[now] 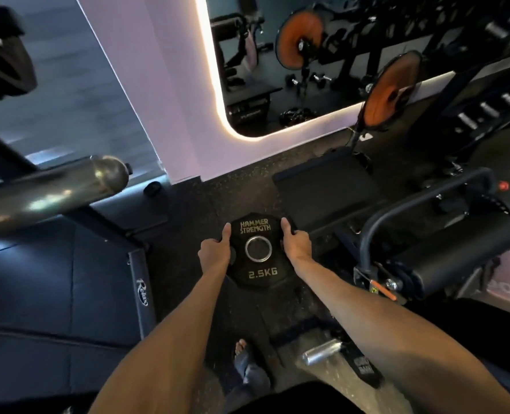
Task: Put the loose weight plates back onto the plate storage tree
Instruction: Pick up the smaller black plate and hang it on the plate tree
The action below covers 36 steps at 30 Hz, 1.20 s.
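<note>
A small black weight plate (258,271) marked HAMMER STRENGTH and 2.5KG, with a steel-ringed centre hole, hangs in the air in front of me above the dark rubber floor. My left hand (215,251) grips its left edge, thumb up on the face. On the opposite edge my right hand (297,242) holds it the same way. A short steel peg (322,352) sticks out low down near my right forearm, with a black plate (364,369) beside it. Whether that peg belongs to the storage tree I cannot tell.
A thick steel bar sleeve (68,189) juts in from the left at chest height, above a blue-framed rack base (141,288). A padded black bench (453,258) stands at the right. A lit wall mirror (307,70) is ahead. My foot (243,349) is below.
</note>
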{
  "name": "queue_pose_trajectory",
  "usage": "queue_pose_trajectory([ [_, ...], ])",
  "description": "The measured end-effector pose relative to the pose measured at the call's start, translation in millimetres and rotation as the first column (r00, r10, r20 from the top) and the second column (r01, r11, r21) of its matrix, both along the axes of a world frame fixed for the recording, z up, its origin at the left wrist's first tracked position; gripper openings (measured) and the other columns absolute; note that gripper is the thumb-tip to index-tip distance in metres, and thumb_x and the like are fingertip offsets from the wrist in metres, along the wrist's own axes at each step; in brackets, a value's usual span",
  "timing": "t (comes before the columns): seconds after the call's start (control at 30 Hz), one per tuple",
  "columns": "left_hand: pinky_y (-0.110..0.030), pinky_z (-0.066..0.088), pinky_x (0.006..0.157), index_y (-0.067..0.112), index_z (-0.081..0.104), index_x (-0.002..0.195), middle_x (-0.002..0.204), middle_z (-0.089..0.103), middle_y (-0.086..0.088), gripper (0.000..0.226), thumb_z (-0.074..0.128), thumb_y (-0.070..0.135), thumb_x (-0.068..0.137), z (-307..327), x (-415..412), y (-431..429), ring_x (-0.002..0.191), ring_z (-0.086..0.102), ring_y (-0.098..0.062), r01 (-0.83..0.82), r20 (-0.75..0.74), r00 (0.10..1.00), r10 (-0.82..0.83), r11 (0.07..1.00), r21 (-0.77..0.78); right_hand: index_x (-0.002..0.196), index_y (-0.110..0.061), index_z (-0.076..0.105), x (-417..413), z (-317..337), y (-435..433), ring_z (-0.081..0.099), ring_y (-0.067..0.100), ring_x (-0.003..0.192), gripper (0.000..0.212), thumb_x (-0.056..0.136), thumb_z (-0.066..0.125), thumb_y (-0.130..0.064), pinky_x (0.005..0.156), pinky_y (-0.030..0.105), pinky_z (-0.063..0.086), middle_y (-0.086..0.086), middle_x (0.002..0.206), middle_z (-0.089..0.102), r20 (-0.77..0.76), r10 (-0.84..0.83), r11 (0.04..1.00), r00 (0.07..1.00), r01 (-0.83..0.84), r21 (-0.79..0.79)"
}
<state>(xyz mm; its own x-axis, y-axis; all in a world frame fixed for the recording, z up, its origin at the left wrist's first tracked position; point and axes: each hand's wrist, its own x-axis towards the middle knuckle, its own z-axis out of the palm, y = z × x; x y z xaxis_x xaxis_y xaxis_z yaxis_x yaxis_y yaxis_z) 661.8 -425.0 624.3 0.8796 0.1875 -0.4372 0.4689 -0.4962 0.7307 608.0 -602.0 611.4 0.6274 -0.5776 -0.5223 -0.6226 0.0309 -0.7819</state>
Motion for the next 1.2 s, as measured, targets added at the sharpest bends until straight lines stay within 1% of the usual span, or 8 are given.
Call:
queue_pose_trajectory([
  [0.27, -0.039, 0.053, 0.085, 0.003, 0.065, 0.11, 0.108, 0.068, -0.013, 0.067, 0.052, 0.065, 0.09, -0.5, 72.0, -32.8, 0.097, 0.066, -0.026, 0.002, -0.039, 0.999, -0.004, 0.998, -0.062, 0.109, -0.004, 0.071, 73.5, 12.6, -30.2, 0.067, 0.03, 0.106, 0.065, 0.094, 0.05, -0.064, 0.1, 0.045, 0.052, 0.012, 0.111, 0.071, 0.024, -0.03, 0.996, 0.999, 0.031, -0.08],
  [0.47, -0.042, 0.055, 0.09, 0.005, 0.066, 0.105, 0.105, 0.069, -0.013, 0.061, 0.051, 0.063, 0.092, -0.3, 132.5, -56.4, 0.096, 0.067, -0.026, -0.088, -0.013, 0.996, 0.087, 0.993, -0.084, 0.105, -0.001, 0.071, 151.6, 8.1, -55.0, 0.066, 0.031, 0.103, 0.069, 0.094, 0.05, -0.065, 0.095, 0.044, 0.053, 0.013, 0.108, 0.072, 0.029, 0.034, 0.992, 0.999, -0.03, -0.12],
  [0.6, -0.043, 0.055, 0.091, 0.006, 0.066, 0.106, 0.104, 0.068, -0.012, 0.062, 0.05, 0.064, 0.092, 2.5, 178.6, -81.4, 0.098, 0.066, -0.027, -0.186, 0.021, 0.982, 0.187, 0.98, -0.066, 0.084, -0.006, 0.064, 215.5, 6.3, -79.5, 0.066, 0.029, 0.088, 0.063, 0.094, 0.049, -0.066, 0.074, 0.035, 0.046, 0.009, 0.089, 0.068, 0.058, 0.118, 0.987, 0.991, -0.111, -0.117],
  [0.73, -0.042, 0.056, 0.085, 0.007, 0.067, 0.093, 0.094, 0.069, -0.01, 0.061, 0.05, 0.066, 0.091, 21.0, 233.3, -111.4, 0.09, 0.068, -0.026, -0.286, 0.105, 0.951, 0.292, 0.956, -0.067, 0.066, -0.011, 0.059, 289.1, 18.7, -106.8, 0.065, 0.025, 0.076, 0.061, 0.094, 0.05, -0.064, 0.072, 0.036, 0.047, 0.006, 0.075, 0.065, 0.114, 0.199, 0.978, 0.973, -0.189, -0.091],
  [0.87, -0.034, 0.053, 0.069, 0.007, 0.066, 0.076, 0.076, 0.067, -0.007, 0.064, 0.052, 0.068, 0.088, 63.8, 294.4, -129.0, 0.077, 0.068, -0.026, -0.4, 0.296, 0.87, 0.394, 0.916, -0.043, 0.07, -0.011, 0.063, 367.6, 53.7, -120.5, 0.068, 0.018, 0.071, 0.057, 0.095, 0.051, -0.06, 0.066, 0.031, 0.052, 0.004, 0.073, 0.069, 0.253, 0.255, 0.966, 0.933, -0.259, -0.019],
  [0.93, -0.033, 0.052, 0.068, 0.009, 0.063, 0.071, 0.07, 0.065, -0.004, 0.063, 0.052, 0.069, 0.087, 92.1, 327.0, -130.0, 0.07, 0.066, -0.024, -0.452, 0.398, 0.812, 0.428, 0.891, -0.037, 0.073, -0.011, 0.064, 406.5, 78.6, -118.0, 0.068, 0.012, 0.062, 0.053, 0.098, 0.051, -0.056, 0.055, 0.022, 0.05, -0.001, 0.067, 0.068, 0.354, 0.268, 0.954, 0.896, -0.299, 0.036],
  [1.0, -0.034, 0.053, 0.067, 0.011, 0.061, 0.069, 0.063, 0.061, 0.001, 0.063, 0.053, 0.071, 0.085, 122.6, 359.3, -125.4, 0.062, 0.062, -0.019, -0.502, 0.499, 0.744, 0.445, 0.864, -0.021, 0.071, -0.011, 0.061, 445.3, 104.5, -109.1, 0.064, 0.015, 0.061, 0.052, 0.099, 0.051, -0.053, 0.057, 0.022, 0.048, 0.002, 0.065, 0.064, 0.438, 0.279, 0.944, 0.855, -0.329, 0.041],
  [1.2, -0.044, 0.056, 0.072, 0.01, 0.057, 0.071, 0.061, 0.056, 0.002, 0.064, 0.055, 0.072, 0.083, 206.9, 427.7, -79.4, 0.071, 0.06, -0.026, -0.614, 0.717, 0.521, 0.463, 0.787, -0.061, 0.065, -0.018, 0.052, 535.7, 179.5, -49.4, 0.053, 0.009, 0.056, 0.049, 0.101, 0.05, -0.051, 0.056, 0.019, 0.043, -0.006, 0.057, 0.053, 0.666, 0.294, 0.878, 0.685, -0.47, 0.096],
])
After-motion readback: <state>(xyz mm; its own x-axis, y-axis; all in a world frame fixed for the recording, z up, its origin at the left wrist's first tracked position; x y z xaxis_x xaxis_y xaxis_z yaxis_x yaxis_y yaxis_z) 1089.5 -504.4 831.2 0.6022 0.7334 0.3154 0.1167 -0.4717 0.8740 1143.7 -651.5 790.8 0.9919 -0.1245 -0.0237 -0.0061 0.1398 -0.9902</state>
